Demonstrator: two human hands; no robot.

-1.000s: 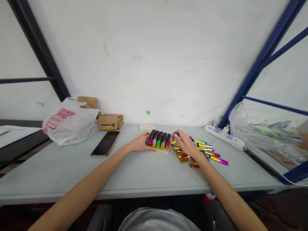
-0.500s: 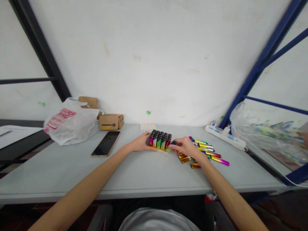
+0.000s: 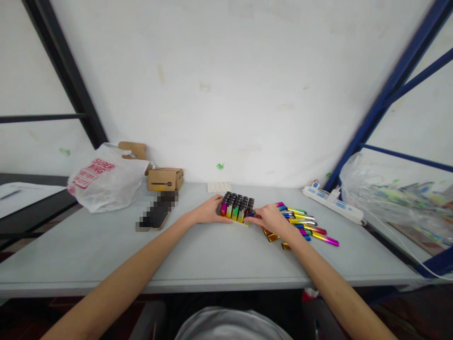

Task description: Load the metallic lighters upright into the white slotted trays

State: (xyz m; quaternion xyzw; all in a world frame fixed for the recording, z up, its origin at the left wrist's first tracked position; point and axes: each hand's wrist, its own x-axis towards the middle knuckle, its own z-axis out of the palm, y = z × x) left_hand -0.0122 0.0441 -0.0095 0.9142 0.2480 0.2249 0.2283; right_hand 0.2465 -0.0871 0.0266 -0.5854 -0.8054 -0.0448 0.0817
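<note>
two hands, one block of lighters
left hand holds block near table's back edge; right hand pinches one lighter.

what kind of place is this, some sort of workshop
Probably a small packing or sorting bench in a workshop or storeroom: a grey table set between metal racking, a block of upright lighters with loose lighters beside it, and a clear bag of colourful items on the right.
</note>
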